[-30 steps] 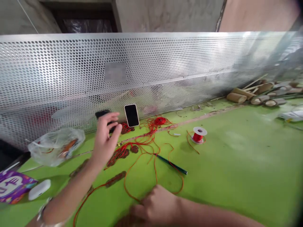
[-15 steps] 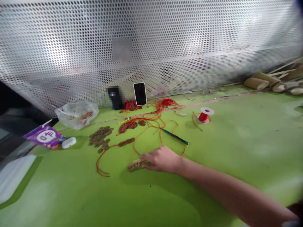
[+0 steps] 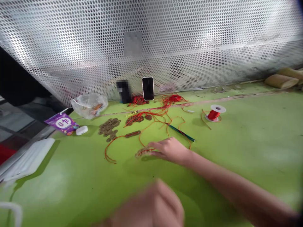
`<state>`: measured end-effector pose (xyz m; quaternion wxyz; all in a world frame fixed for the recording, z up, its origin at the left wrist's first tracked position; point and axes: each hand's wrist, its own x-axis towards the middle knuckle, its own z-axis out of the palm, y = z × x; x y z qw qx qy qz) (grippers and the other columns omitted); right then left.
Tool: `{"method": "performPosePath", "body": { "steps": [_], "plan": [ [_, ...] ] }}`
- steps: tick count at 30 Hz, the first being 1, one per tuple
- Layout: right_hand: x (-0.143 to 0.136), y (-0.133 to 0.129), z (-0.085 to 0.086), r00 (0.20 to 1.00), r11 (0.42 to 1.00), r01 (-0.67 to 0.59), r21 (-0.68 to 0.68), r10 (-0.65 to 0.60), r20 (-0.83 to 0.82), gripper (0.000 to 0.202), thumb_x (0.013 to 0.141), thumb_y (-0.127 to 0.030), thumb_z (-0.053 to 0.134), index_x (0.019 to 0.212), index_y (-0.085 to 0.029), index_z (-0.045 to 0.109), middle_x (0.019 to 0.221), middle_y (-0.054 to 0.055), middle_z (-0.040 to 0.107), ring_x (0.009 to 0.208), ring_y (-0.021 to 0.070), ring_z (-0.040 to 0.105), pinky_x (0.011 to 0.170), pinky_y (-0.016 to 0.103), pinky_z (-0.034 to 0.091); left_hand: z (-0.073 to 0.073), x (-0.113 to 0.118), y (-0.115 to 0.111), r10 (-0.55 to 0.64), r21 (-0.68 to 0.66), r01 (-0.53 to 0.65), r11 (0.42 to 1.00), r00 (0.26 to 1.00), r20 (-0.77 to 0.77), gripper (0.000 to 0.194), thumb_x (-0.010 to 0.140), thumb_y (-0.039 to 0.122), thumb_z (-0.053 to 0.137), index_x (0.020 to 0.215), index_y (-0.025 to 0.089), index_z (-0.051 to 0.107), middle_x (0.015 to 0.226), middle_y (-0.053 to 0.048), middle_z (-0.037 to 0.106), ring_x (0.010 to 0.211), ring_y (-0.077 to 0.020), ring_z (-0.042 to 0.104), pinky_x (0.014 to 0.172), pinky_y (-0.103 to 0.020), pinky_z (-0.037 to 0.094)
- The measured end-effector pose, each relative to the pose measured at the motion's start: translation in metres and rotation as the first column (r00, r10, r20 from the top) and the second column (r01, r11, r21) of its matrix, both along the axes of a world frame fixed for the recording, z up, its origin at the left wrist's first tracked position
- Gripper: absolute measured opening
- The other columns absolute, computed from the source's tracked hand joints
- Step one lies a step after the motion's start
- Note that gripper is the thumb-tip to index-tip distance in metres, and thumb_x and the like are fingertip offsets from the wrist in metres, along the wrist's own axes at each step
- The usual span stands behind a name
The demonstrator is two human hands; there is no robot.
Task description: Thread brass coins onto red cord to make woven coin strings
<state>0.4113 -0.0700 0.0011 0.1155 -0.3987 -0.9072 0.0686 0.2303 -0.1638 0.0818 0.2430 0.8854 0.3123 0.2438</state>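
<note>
My right hand (image 3: 174, 150) reaches in from the right, its thumb and fingers closed on one end of a row of coins (image 3: 142, 152) strung with red cord. Low in the view, my left hand (image 3: 156, 206) is a blurred shape close to the camera; its fingers are smeared by motion. A second coin strip (image 3: 133, 134) with a long red cord (image 3: 107, 151) lies behind and left of the held one. Beyond it are a pile of loose coins (image 3: 109, 126) and several corded coin bundles (image 3: 138, 118).
A dark green pen (image 3: 181, 132), a red thread spool (image 3: 214, 114), a white-edged phone (image 3: 148, 88) and red cord heaps (image 3: 175, 98) lie farther back. At left are a plastic bag (image 3: 88, 105), purple packet (image 3: 62, 123), white case (image 3: 81, 130) and white stack (image 3: 32, 159).
My left hand has come into view at the bottom. The view has shifted, so the table items appear farther right and higher. My right hand still grips the coin row.
</note>
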Motion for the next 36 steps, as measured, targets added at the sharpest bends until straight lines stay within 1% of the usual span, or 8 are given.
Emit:
{"method": "performPosePath", "body": {
  "steps": [2, 4, 6, 9, 13, 19, 25, 36],
  "plan": [
    [0.006, 0.000, 0.002, 0.996, 0.999, 0.035, -0.012, -0.036, -0.080, 0.030, 0.095, -0.041, 0.049, 0.116, -0.021, 0.057, 0.081, 0.004, 0.072, 0.063, 0.0150, 0.065, 0.052, 0.023, 0.030, -0.020, -0.012, 0.034, 0.147, 0.037, -0.150, 0.988, 0.987, 0.063, 0.018, 0.090, 0.019, 0.049, 0.106, 0.026, 0.048, 0.101, -0.005, 0.060, 0.100, -0.0221, 0.058, 0.085, -0.038, 0.050],
    [0.011, -0.001, 0.003, 0.983, 0.995, 0.099, -0.024, -0.101, -0.156, 0.028, 0.094, -0.040, 0.052, 0.114, -0.022, 0.058, 0.079, 0.003, 0.072, 0.062, 0.0146, 0.065, 0.053, 0.022, 0.032, -0.042, -0.024, 0.066, 0.379, 0.126, -0.392, 0.911, 0.918, 0.115, 0.036, 0.083, 0.030, 0.062, 0.113, 0.024, 0.043, 0.105, -0.007, 0.056, 0.098, -0.0235, 0.058, 0.085, -0.040, 0.050],
    [0.015, -0.002, 0.005, 0.968, 0.987, 0.154, -0.035, -0.158, -0.194, 0.028, 0.092, -0.041, 0.055, 0.112, -0.022, 0.060, 0.076, 0.002, 0.072, 0.059, 0.0146, 0.064, 0.052, 0.021, 0.033, -0.060, -0.033, 0.087, 0.393, 0.106, -0.392, 0.914, 0.920, 0.017, 0.062, 0.074, 0.046, 0.072, 0.121, 0.022, 0.039, 0.109, -0.009, 0.057, 0.098, -0.0266, 0.060, 0.082, -0.042, 0.052],
    [0.019, -0.004, 0.006, 0.959, 0.984, 0.172, -0.044, -0.178, -0.220, 0.028, 0.091, -0.041, 0.056, 0.111, -0.022, 0.061, 0.073, 0.002, 0.071, 0.056, 0.0138, 0.063, 0.052, 0.021, 0.035, -0.074, -0.037, 0.101, 0.329, 0.016, -0.329, 0.944, 0.942, -0.062, 0.056, 0.077, 0.050, 0.069, 0.120, 0.024, 0.044, 0.099, -0.005, 0.064, 0.090, -0.0244, 0.064, 0.077, -0.039, 0.055],
    [0.022, -0.002, 0.004, 0.952, 0.988, 0.135, -0.074, -0.150, -0.267, 0.027, 0.092, -0.039, 0.055, 0.109, -0.020, 0.063, 0.072, 0.001, 0.070, 0.051, 0.0116, 0.059, 0.051, 0.020, 0.036, -0.078, -0.039, 0.104, 0.234, 0.001, -0.235, 0.972, 0.971, -0.038, 0.025, 0.088, 0.039, 0.059, 0.110, 0.028, 0.054, 0.095, 0.000, 0.069, 0.085, -0.0197, 0.067, 0.078, -0.034, 0.055],
    [0.023, -0.001, -0.004, 0.938, 0.990, 0.077, -0.117, -0.112, -0.327, 0.033, 0.095, -0.044, 0.047, 0.107, -0.018, 0.064, 0.067, 0.001, 0.068, 0.046, 0.0100, 0.054, 0.048, 0.020, 0.036, -0.091, -0.049, 0.100, 0.185, 0.081, -0.181, 0.980, 0.981, -0.050, 0.040, 0.090, 0.041, 0.057, 0.127, 0.029, 0.046, 0.105, -0.001, 0.069, 0.096, -0.0196, 0.066, 0.086, -0.034, 0.052],
    [0.020, -0.008, -0.005, 0.937, 0.982, 0.002, -0.191, -0.069, -0.343, 0.030, 0.096, -0.041, 0.047, 0.107, -0.019, 0.063, 0.067, 0.000, 0.067, 0.048, 0.0088, 0.054, 0.048, 0.020, 0.035, -0.090, -0.049, 0.098, 0.190, -0.004, -0.190, 0.982, 0.981, -0.039, 0.022, 0.091, 0.031, 0.055, 0.113, 0.030, 0.053, 0.099, 0.001, 0.070, 0.088, -0.0187, 0.067, 0.078, -0.031, 0.052],
    [0.021, -0.010, -0.004, 0.946, 0.979, 0.007, -0.204, -0.073, -0.316, 0.029, 0.097, -0.039, 0.046, 0.110, -0.019, 0.061, 0.072, 0.001, 0.068, 0.054, 0.0098, 0.057, 0.052, 0.021, 0.039, -0.087, -0.046, 0.096, 0.176, -0.045, -0.177, 0.983, 0.984, -0.026, 0.022, 0.085, 0.027, 0.060, 0.106, 0.031, 0.056, 0.091, 0.004, 0.070, 0.080, -0.0197, 0.067, 0.071, -0.031, 0.052]
  ]
}}
